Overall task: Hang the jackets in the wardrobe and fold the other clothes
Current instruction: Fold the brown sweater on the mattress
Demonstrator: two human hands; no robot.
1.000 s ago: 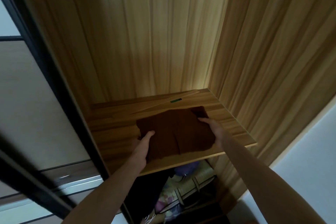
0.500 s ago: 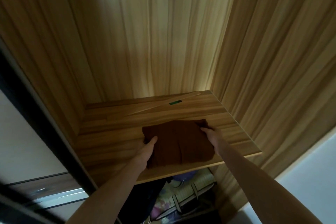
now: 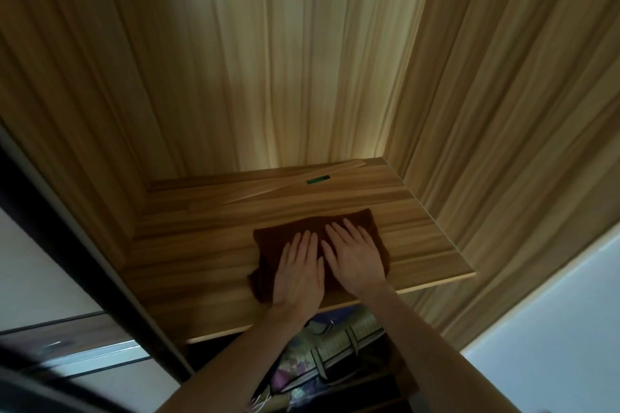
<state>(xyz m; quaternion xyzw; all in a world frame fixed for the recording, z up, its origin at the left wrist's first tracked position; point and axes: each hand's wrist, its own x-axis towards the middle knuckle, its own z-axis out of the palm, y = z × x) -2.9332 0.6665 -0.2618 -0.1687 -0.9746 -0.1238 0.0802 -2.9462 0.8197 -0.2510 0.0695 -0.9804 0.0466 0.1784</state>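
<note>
Both hands are flat on a folded dark brown garment (image 3: 265,241), palms down, fingers spread, not gripping anything. Left hand (image 3: 298,270) and right hand (image 3: 355,256) sit side by side. The garment lies on the wooden wardrobe shelf (image 3: 419,231), lower middle of the frame, near its front edge.

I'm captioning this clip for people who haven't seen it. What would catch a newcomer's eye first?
Two hands, left and right, lie flat side by side on a folded brown cloth near the front of a wooden shelf inside a wardrobe. Behind it, a small green tag sits on a loose wooden strip at the back. Below the shelf, a patterned bag shows.
</note>
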